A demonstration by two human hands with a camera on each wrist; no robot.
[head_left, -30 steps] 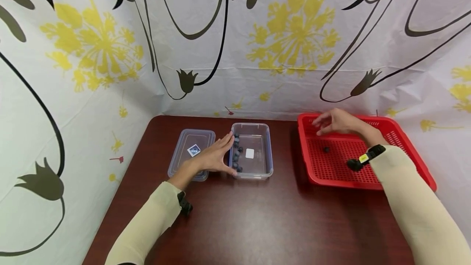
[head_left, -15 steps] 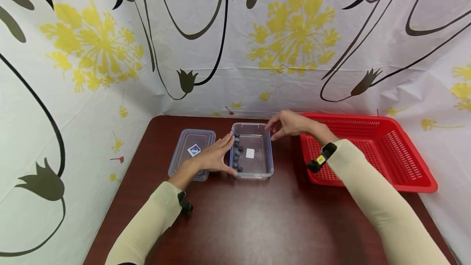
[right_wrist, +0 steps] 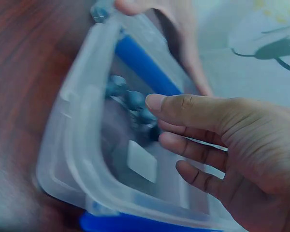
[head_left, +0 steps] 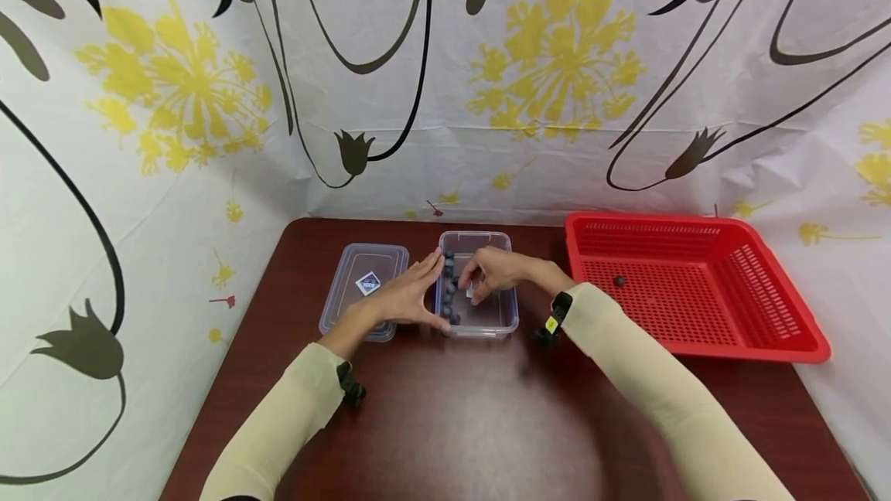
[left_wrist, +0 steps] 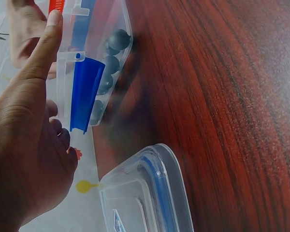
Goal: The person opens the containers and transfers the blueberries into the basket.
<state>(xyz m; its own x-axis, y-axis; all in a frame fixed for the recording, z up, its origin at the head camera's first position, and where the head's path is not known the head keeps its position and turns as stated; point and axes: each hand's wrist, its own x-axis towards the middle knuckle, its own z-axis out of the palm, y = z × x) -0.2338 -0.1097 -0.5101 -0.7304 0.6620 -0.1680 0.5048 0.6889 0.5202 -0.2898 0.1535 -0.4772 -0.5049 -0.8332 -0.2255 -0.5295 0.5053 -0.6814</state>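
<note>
Against the left side of the clear plastic box (head_left: 497, 325), my left hand (head_left: 400, 296) rests with its fingers and thumb spread along the wall. A blue clip (left_wrist: 84, 94) hangs beside that hand in the left wrist view. Several blueberries (left_wrist: 111, 65) lie in a rough row along the box's left side. My right hand (head_left: 497, 269) is inside the box, its fingers loosely bent. In the right wrist view the thumb stands apart from the other fingertips, and a dark blueberry (right_wrist: 154, 133) lies close to them. No pinched berry is visible.
A clear lid (head_left: 339, 284) with a blue-and-white label lies left of the box, partly under my left wrist. To the right stands a red perforated basket (head_left: 696, 300) with one blueberry (head_left: 619, 281) inside. Patterned white cloth (head_left: 445, 114) rises behind the brown table (head_left: 445, 416).
My right hand has moved left, from over the red basket across to inside the clear box. The left hand, the box and the lid stay in place.
</note>
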